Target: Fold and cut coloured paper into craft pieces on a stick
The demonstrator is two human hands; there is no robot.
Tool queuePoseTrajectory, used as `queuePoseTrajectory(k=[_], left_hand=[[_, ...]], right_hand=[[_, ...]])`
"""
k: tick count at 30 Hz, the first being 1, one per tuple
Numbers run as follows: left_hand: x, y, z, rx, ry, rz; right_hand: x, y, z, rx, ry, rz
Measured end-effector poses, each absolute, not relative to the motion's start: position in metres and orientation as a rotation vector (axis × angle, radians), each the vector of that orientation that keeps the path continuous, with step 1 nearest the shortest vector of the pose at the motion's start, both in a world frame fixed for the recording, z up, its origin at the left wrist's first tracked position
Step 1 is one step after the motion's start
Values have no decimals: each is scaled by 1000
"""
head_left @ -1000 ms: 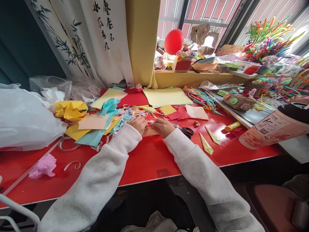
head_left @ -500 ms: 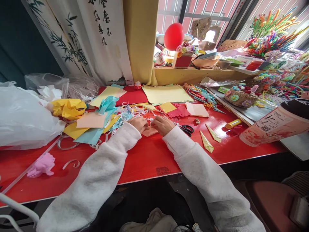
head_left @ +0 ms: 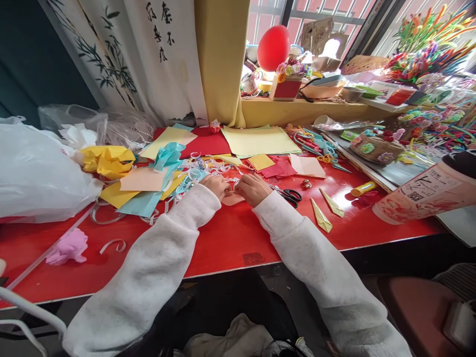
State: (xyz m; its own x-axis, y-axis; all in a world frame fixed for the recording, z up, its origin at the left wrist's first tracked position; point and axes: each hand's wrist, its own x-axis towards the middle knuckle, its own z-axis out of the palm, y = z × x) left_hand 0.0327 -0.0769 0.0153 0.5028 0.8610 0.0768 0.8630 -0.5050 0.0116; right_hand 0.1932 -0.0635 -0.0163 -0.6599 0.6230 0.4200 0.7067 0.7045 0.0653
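Observation:
Both hands meet over a small piece of pink paper point(head_left: 233, 199) above the red table point(head_left: 226, 248). My left hand point(head_left: 216, 187) is closed, its fingertips pinching the paper's left side. Opposite it, my right hand point(head_left: 253, 189) pinches the right side with curled fingers. The backs of the hands hide most of the paper, so its folds cannot be made out. Black-handled scissors point(head_left: 292, 197) lie just right of my right hand. Two folded pale yellow paper pieces point(head_left: 321, 215) rest farther right. Curled paper strips point(head_left: 195, 173) lie behind my left hand.
Coloured paper sheets point(head_left: 145, 179) and a white plastic bag point(head_left: 40, 171) crowd the left. A pink crumpled paper point(head_left: 69, 246) lies near the front. At right stand a tilted pink cup point(head_left: 424, 186) and a yellow glue stick point(head_left: 363, 189). Pale yellow sheets point(head_left: 260, 141) lie at the back.
The view has shifted slightly, so the scene sits a little to the right and higher. Both hands stay together on the pink paper, with only small finger movement.

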Motion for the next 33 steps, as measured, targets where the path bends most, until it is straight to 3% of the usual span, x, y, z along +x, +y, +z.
queuePoseTrajectory(k=[11,19,26,33], left_hand=[[31,-75,10,-2733,-1550,-238],[29,-75,8,-2683,-1516,-368],[30,-73,12,-2738,-1530,-181],[28,-77,11,-2663,-1474,-364]], right_hand=[[195,-64,-17,-1104,-2479,-472],[196,-66,-14,-1052,-2562,-267],[195,-66,-13,-1090,-2529,-323],[198,-66,-12,-1032,-2532,-169]])
